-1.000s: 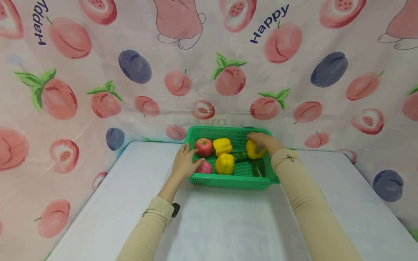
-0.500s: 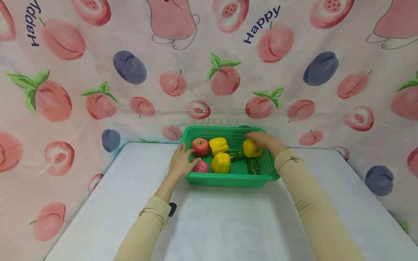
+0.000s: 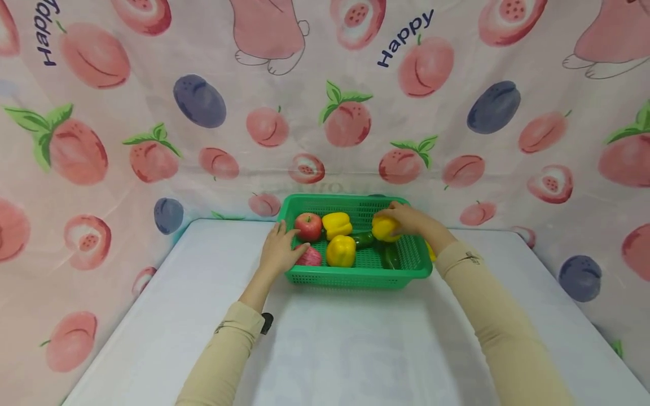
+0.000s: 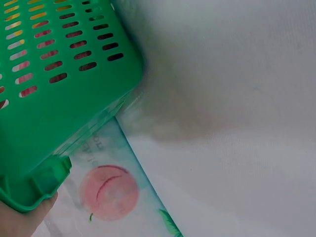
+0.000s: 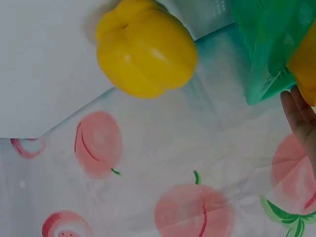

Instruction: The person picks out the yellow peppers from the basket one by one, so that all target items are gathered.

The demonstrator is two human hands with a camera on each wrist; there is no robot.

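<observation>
My left hand holds the left end rim of a green plastic basket, its thumb over the inner side near a pink, streaked round thing. In the left wrist view a fingertip shows by the basket's rim. My right hand grips a yellow bell pepper inside the basket's right part, above dark green vegetables, one of them below it. A red apple and two more yellow bell peppers, one at the back and one in front, lie to the left.
Outside the basket's right end another yellow bell pepper sits on the white table, mostly hidden by the right arm in the head view. A fruit-print cloth hangs close behind the basket.
My right hand has shifted a little left inside the basket, carrying the yellow bell pepper with it. The left hand stays at the rim; the head view has turned slightly.
</observation>
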